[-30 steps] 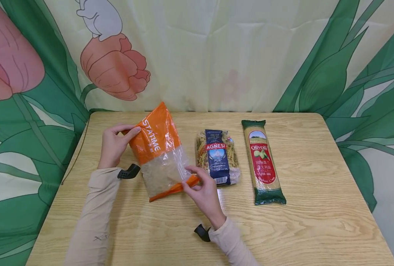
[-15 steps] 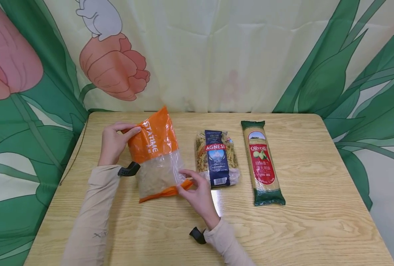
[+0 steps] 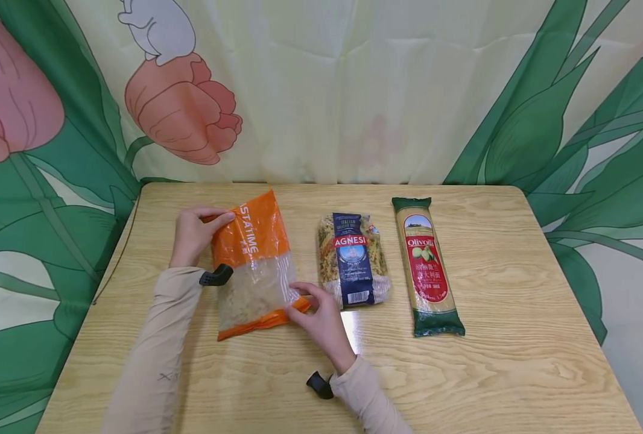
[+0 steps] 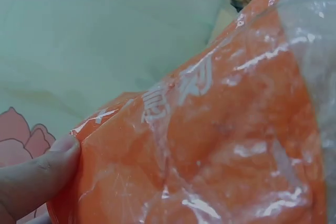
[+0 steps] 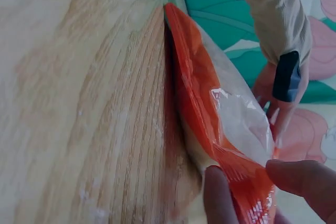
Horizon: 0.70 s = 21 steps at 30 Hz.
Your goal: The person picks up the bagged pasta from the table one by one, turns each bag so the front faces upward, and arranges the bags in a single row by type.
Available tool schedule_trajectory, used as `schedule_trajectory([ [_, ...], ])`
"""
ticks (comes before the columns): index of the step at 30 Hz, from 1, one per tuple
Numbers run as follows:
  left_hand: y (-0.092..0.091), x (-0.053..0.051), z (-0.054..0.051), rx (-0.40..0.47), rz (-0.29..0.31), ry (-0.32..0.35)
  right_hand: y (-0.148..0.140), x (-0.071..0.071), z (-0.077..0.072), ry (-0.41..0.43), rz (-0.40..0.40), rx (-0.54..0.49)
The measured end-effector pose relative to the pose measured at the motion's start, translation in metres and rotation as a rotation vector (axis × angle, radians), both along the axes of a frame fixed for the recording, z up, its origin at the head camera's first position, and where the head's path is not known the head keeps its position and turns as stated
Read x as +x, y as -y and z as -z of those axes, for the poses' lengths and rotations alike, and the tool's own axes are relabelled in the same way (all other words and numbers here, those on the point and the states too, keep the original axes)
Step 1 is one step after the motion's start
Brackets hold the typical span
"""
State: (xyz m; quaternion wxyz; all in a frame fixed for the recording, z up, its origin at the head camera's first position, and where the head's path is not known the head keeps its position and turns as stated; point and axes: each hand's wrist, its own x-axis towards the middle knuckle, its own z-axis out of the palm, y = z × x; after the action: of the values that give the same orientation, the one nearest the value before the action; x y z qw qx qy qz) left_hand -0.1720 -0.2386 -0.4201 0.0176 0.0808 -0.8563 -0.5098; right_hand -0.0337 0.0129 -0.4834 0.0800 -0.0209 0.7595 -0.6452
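Note:
An orange and clear plastic bag (image 3: 256, 271) lies at the left of the table, with pale contents showing through its clear part. My left hand (image 3: 196, 235) pinches its upper left edge between thumb and fingers; the thumb (image 4: 39, 174) shows on the orange film in the left wrist view. At the lower right corner, my right hand (image 3: 321, 319) pinches the orange strip, and the right wrist view shows thumb and finger on either side of that corner (image 5: 244, 177). A blue-labelled bag of spiral pasta (image 3: 352, 259) lies just right of the orange bag.
A long pack of spaghetti (image 3: 427, 265) with green ends and a red label lies farther right. The wooden table (image 3: 517, 361) ends at a floral curtain (image 3: 343, 90) behind. Black wrist cameras sit on both sleeves.
The orange bag has come down and slightly left, turning a little more upright. Both hands have kept their pinch; the right hand has shifted left and down with it.

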Motion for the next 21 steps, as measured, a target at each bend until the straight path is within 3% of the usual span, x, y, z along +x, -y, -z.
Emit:
schedule_trajectory([
  [8,0.003,-0.006,0.006,-0.127,0.133,0.002,-0.003,-0.001,0.001,-0.015,-0.031,0.121],
  [12,0.003,-0.008,0.007,-0.125,0.178,0.018,-0.002,-0.001,0.002,-0.015,-0.043,0.165],
  [19,0.006,-0.011,0.012,-0.076,0.23,0.07,-0.001,0.002,0.002,0.085,-0.065,0.063],
  [21,0.008,-0.013,0.015,-0.061,0.25,0.079,-0.002,0.003,0.002,0.066,-0.065,0.102],
])
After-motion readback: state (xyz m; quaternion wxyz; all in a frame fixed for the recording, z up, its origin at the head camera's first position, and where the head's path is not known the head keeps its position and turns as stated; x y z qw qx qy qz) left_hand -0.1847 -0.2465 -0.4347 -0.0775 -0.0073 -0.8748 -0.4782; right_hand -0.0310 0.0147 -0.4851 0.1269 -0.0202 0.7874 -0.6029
